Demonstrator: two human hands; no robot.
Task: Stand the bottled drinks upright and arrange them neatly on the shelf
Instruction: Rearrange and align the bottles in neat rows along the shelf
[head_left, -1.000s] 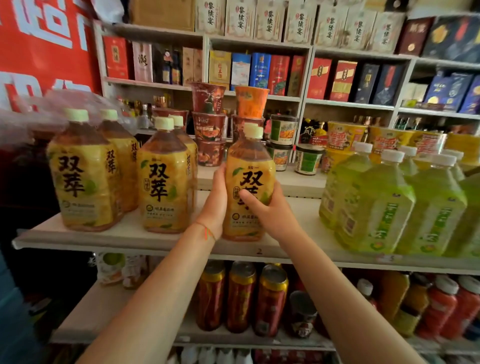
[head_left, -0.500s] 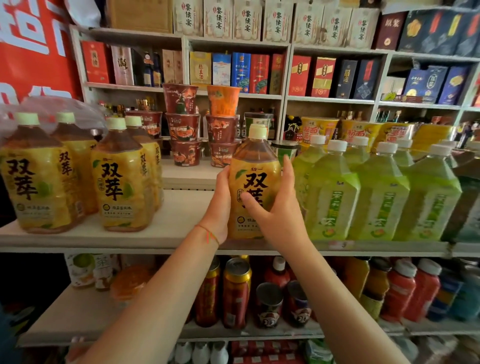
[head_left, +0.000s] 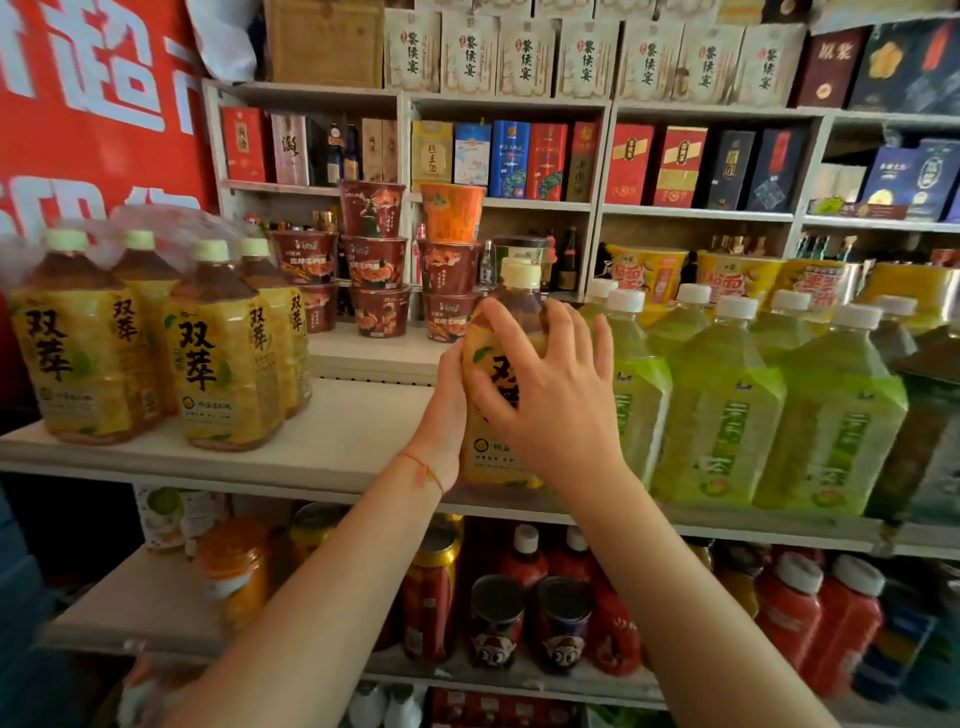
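Observation:
A yellow-labelled tea bottle (head_left: 506, 332) with a pale cap stands upright on the white shelf (head_left: 332, 441), right against the row of green tea bottles (head_left: 722, 405). My left hand (head_left: 447, 410) cups its left side. My right hand (head_left: 550, 400) lies spread over its front and covers most of the label. Several more yellow tea bottles (head_left: 218, 348) stand upright in a group at the shelf's left end, partly under clear plastic wrap.
Stacked instant noodle cups (head_left: 374, 260) sit on a raised ledge behind the shelf. Boxed goods fill the back wall shelves. Cans (head_left: 431, 592) and red bottles (head_left: 810, 618) stand on the lower shelf. A bare stretch of shelf lies between the two yellow bottle groups.
The held bottle has slid right until it touches the green bottles. My right hand has shifted from the bottle's right side up over its front.

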